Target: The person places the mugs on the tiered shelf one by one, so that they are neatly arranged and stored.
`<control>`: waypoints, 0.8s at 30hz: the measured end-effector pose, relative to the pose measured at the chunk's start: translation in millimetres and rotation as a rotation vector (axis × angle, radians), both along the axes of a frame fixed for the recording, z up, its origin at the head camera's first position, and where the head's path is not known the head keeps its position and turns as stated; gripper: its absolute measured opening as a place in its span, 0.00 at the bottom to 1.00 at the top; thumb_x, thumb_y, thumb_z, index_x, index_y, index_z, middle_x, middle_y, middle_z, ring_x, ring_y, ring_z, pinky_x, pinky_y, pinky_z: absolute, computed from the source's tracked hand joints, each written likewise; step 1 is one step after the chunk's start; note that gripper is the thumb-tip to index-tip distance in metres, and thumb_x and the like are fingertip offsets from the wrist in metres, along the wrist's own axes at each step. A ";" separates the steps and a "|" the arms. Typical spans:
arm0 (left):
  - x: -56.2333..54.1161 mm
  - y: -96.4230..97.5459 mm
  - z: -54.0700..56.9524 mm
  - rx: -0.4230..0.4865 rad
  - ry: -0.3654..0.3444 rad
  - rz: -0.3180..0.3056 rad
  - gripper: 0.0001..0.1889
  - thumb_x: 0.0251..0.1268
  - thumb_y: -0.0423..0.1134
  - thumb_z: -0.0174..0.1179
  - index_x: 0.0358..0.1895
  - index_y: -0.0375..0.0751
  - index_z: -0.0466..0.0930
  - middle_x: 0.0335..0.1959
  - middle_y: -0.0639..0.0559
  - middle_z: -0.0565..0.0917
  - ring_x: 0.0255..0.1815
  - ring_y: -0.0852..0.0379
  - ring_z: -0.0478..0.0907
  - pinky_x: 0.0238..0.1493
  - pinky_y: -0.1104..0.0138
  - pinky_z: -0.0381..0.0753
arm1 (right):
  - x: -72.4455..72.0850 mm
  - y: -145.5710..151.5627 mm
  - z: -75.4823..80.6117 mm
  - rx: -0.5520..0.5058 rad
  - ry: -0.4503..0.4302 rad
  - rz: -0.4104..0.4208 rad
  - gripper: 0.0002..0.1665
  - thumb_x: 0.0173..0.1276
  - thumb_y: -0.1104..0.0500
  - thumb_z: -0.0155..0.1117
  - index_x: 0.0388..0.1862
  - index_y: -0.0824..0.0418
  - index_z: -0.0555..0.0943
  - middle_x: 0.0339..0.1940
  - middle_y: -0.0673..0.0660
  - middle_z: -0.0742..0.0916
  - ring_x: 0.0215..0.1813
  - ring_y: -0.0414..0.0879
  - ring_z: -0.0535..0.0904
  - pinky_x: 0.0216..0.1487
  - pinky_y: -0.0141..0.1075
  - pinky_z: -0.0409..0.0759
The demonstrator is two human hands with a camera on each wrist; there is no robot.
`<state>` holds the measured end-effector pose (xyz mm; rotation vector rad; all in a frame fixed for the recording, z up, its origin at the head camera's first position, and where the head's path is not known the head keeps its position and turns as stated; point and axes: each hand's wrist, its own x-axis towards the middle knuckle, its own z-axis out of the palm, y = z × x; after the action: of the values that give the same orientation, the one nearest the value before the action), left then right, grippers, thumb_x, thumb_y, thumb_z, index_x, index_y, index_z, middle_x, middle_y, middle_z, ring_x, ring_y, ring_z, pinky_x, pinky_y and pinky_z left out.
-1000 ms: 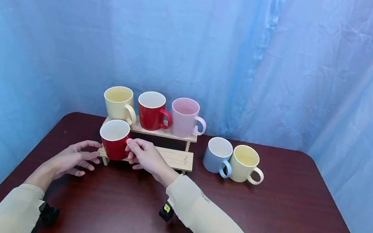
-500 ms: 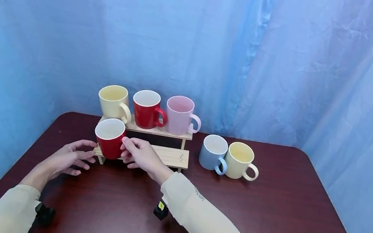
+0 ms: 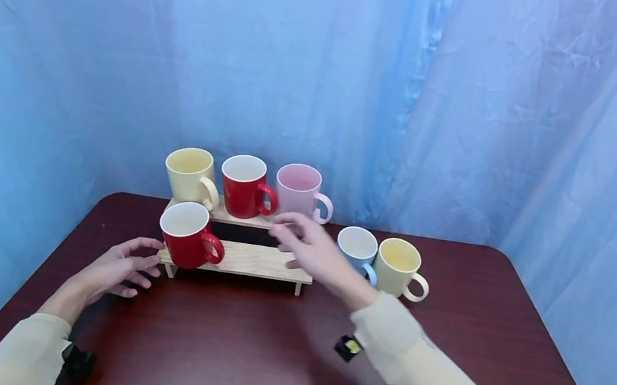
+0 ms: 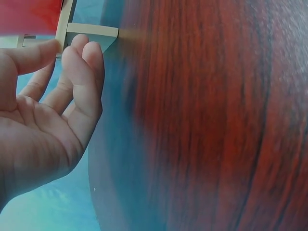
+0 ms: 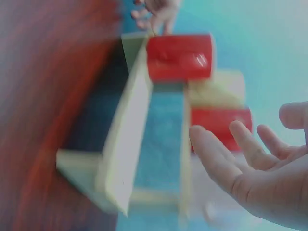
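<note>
A red mug [image 3: 188, 247] with a white inside stands at the left end of the lower shelf of a two-tier wooden rack [image 3: 259, 262], its handle turned right. My left hand [image 3: 115, 270] is at that end of the rack, fingers loosely spread; in the left wrist view its fingertips are right at the shelf edge. My right hand [image 3: 311, 248] is in the air in front of the rack's right side, holding nothing, fingers relaxed. It overlaps the pink mug [image 3: 295, 191] in the head view. On the upper shelf a cream mug [image 3: 187, 178] and another red mug [image 3: 240, 191] stand left of the pink one.
Right of the rack, a light blue mug [image 3: 357, 246] and a pale yellow mug [image 3: 397, 270] stand close together on the dark wooden table [image 3: 231, 351]. The right forearm partly covers the blue one. Blue curtains [image 3: 305, 68] hang behind the table and along its sides.
My right hand has let go of the red mug on the lower shelf and moved right, away from its handle. My left hand stays at the rack's left end.
</note>
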<state>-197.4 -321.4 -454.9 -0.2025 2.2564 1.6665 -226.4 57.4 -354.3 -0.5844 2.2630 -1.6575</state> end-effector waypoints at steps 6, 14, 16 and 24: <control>0.4 1.9 0.4 -0.023 0.010 0.013 0.27 0.77 0.48 0.57 0.72 0.46 0.62 0.44 0.43 0.84 0.36 0.48 0.82 0.31 0.58 0.84 | 4.5 88.4 10.2 -0.011 0.029 -0.112 0.25 0.80 0.48 0.57 0.69 0.59 0.71 0.66 0.66 0.79 0.58 0.60 0.82 0.44 0.55 0.85; 3.9 2.8 2.8 -0.041 0.025 0.016 0.25 0.78 0.46 0.55 0.71 0.45 0.63 0.42 0.43 0.83 0.34 0.48 0.82 0.31 0.57 0.84 | 14.5 187.8 -13.2 -0.088 -0.088 -0.251 0.38 0.81 0.47 0.55 0.78 0.56 0.50 0.74 0.71 0.61 0.54 0.61 0.84 0.42 0.52 0.86; 3.8 3.8 3.1 -0.047 0.029 0.024 0.24 0.78 0.45 0.55 0.71 0.45 0.62 0.42 0.43 0.83 0.34 0.48 0.82 0.30 0.57 0.84 | 17.0 204.3 -20.9 -0.123 -0.136 -0.275 0.41 0.81 0.47 0.54 0.78 0.54 0.41 0.75 0.71 0.56 0.52 0.57 0.86 0.42 0.51 0.86; 0.1 7.0 -0.3 -0.040 0.023 0.042 0.24 0.78 0.44 0.53 0.72 0.45 0.62 0.44 0.41 0.83 0.33 0.48 0.81 0.29 0.57 0.83 | 24.2 241.5 -55.2 -0.126 -0.290 -0.270 0.44 0.82 0.47 0.52 0.78 0.59 0.37 0.75 0.71 0.52 0.50 0.56 0.86 0.44 0.54 0.85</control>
<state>-197.3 -314.4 -455.1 -0.2427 2.3192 1.6537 -202.2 298.9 -409.5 -0.0546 2.1069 -1.8799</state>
